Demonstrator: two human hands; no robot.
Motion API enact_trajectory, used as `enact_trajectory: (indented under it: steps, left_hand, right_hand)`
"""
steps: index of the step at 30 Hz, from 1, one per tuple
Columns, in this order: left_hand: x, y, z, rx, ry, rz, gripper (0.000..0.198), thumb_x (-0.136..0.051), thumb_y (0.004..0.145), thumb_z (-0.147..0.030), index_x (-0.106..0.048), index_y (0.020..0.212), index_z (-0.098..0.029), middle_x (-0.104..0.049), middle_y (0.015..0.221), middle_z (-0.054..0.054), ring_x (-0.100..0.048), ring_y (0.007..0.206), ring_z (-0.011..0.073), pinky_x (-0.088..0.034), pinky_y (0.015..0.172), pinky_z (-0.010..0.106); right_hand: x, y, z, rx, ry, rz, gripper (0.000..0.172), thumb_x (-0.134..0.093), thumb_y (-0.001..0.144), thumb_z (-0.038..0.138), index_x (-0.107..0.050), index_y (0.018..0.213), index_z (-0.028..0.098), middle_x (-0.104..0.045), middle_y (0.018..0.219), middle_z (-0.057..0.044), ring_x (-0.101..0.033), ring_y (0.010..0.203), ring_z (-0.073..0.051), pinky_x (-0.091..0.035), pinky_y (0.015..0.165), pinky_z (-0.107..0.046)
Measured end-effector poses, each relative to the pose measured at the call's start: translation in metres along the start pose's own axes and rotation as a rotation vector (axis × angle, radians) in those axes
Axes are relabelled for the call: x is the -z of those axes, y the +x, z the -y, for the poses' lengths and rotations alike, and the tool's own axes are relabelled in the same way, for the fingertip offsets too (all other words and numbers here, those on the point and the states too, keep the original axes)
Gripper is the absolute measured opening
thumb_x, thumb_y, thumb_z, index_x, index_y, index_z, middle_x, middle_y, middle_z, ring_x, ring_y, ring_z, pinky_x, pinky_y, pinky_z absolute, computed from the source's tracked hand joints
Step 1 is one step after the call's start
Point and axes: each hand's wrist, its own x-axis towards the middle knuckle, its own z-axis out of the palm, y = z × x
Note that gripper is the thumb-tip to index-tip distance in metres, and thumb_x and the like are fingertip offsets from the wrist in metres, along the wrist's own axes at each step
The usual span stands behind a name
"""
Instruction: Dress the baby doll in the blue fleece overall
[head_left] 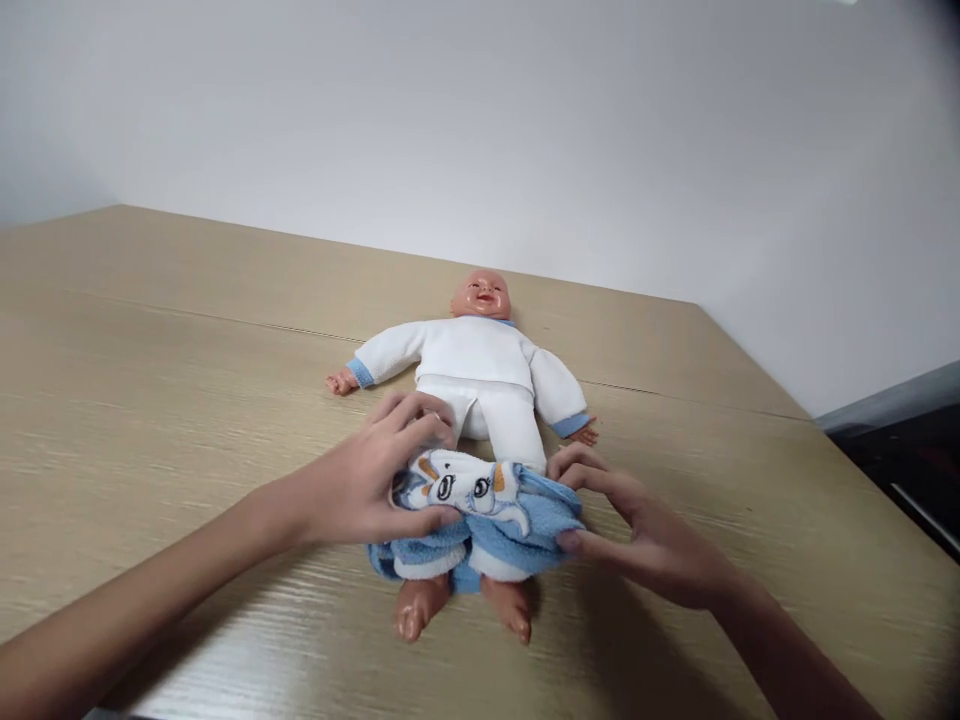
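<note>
A baby doll [474, 350] lies on its back, head away from me, in a white top with blue cuffs. Bunched around its lower legs is a blue and white fleece garment, seemingly doll trousers [525, 530], with an embroidered animal face. Both bare feet stick out of the near end. My left hand [382, 465] grips the garment's left side, thumb in front and fingers behind by the doll's leg. On the other side, my right hand [626, 520] pinches the blue fabric between thumb and fingers. Some fingertips are hidden behind cloth.
The doll rests on a pale wooden table [187, 400] with a seam running across it. A plain light wall [480, 120] rises beyond the far edge. Past the table's right edge stands a dark object [915, 460].
</note>
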Motion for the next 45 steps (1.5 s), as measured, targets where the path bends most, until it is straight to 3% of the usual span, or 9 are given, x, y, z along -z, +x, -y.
enact_trajectory:
  steps: [3, 6, 11, 14, 18, 22, 29, 37, 45]
  left_hand:
    - [0.005, 0.001, 0.014, 0.031, -0.083, 0.061, 0.039, -0.079, 0.095, -0.053, -0.069, 0.118, -0.023, -0.052, 0.148, 0.01, -0.044, 0.14, 0.0345, -0.039, 0.12, 0.047]
    - [0.001, 0.011, 0.026, 0.036, -0.296, 0.054, 0.025, -0.073, 0.1, -0.045, -0.07, 0.111, -0.022, -0.059, 0.137, 0.008, -0.052, 0.133, 0.0295, -0.039, 0.119, 0.043]
    - [-0.022, 0.016, 0.039, 0.281, -0.682, -0.194, 0.031, -0.075, 0.099, -0.05, -0.068, 0.104, -0.02, -0.062, 0.108, 0.004, -0.061, 0.104, 0.021, -0.048, 0.092, 0.033]
    - [-0.027, 0.007, 0.041, 0.315, -0.668, -0.301, 0.031, -0.081, 0.094, -0.048, -0.067, 0.101, -0.021, -0.059, 0.122, 0.005, -0.058, 0.119, 0.0231, -0.047, 0.102, 0.033]
    - [-0.02, -0.002, 0.045, 0.331, -0.694, -0.122, 0.037, -0.085, 0.09, -0.049, -0.068, 0.109, -0.023, -0.061, 0.122, 0.005, -0.059, 0.117, 0.0247, -0.049, 0.103, 0.037]
    - [-0.017, -0.003, 0.046, 0.362, -0.874, -0.053, 0.035, -0.08, 0.095, -0.051, -0.072, 0.117, -0.026, -0.07, 0.129, 0.006, -0.064, 0.122, 0.0266, -0.049, 0.114, 0.041]
    - [-0.033, -0.002, 0.048, 0.467, -0.99, -0.211, 0.059, -0.073, 0.1, -0.06, -0.061, 0.149, -0.028, -0.066, 0.156, 0.007, -0.061, 0.143, 0.0289, -0.046, 0.124, 0.041]
    - [-0.038, 0.014, 0.052, 0.46, -0.999, -0.316, 0.065, -0.072, 0.101, -0.062, -0.062, 0.151, -0.021, -0.07, 0.153, 0.012, -0.066, 0.138, 0.0331, -0.052, 0.119, 0.043]
    - [-0.022, -0.009, 0.047, 0.47, -0.972, -0.137, 0.065, -0.088, 0.091, -0.048, -0.067, 0.15, -0.033, -0.06, 0.165, 0.005, -0.052, 0.155, 0.0327, -0.036, 0.134, 0.048]
  right_hand:
    - [0.0, 0.02, -0.019, 0.059, 0.247, -0.016, 0.019, -0.078, 0.099, 0.044, -0.07, 0.102, 0.026, -0.063, 0.114, -0.003, -0.061, 0.112, -0.022, -0.047, 0.101, -0.031]
    - [-0.011, 0.046, -0.036, -0.011, 0.522, -0.119, 0.027, -0.08, 0.094, 0.05, -0.071, 0.103, 0.026, -0.061, 0.095, 0.0, -0.057, 0.091, -0.019, -0.047, 0.082, -0.028]
    - [-0.041, 0.074, -0.048, -0.114, 0.791, -0.395, 0.037, -0.088, 0.084, 0.057, -0.067, 0.088, 0.026, -0.054, 0.076, 0.005, -0.046, 0.072, -0.016, -0.042, 0.067, -0.025]
    - [-0.055, 0.068, -0.05, -0.21, 0.739, -0.472, 0.039, -0.084, 0.089, 0.065, -0.072, 0.095, 0.028, -0.062, 0.088, 0.003, -0.056, 0.087, -0.018, -0.049, 0.08, -0.026]
    - [-0.071, 0.055, -0.049, -0.299, 0.771, -0.514, 0.045, -0.082, 0.089, 0.07, -0.074, 0.113, 0.032, -0.073, 0.109, 0.002, -0.064, 0.109, -0.023, -0.052, 0.101, -0.032]
    - [-0.079, 0.055, -0.046, -0.289, 0.862, -0.476, 0.041, -0.077, 0.094, 0.068, -0.07, 0.113, 0.032, -0.073, 0.106, 0.001, -0.066, 0.098, -0.022, -0.055, 0.092, -0.034]
    - [-0.071, 0.056, -0.04, -0.188, 0.627, -0.472, 0.039, -0.071, 0.1, 0.066, -0.065, 0.102, 0.027, -0.058, 0.089, 0.003, -0.051, 0.083, -0.017, -0.047, 0.078, -0.027]
    - [-0.063, 0.062, -0.038, -0.173, 0.531, -0.497, 0.045, -0.071, 0.098, 0.07, -0.062, 0.098, 0.026, -0.053, 0.085, 0.004, -0.046, 0.078, -0.016, -0.044, 0.072, -0.026]
    - [-0.063, 0.062, -0.039, -0.19, 0.562, -0.526, 0.042, -0.073, 0.097, 0.069, -0.065, 0.095, 0.028, -0.056, 0.084, 0.003, -0.049, 0.079, -0.018, -0.047, 0.074, -0.027]
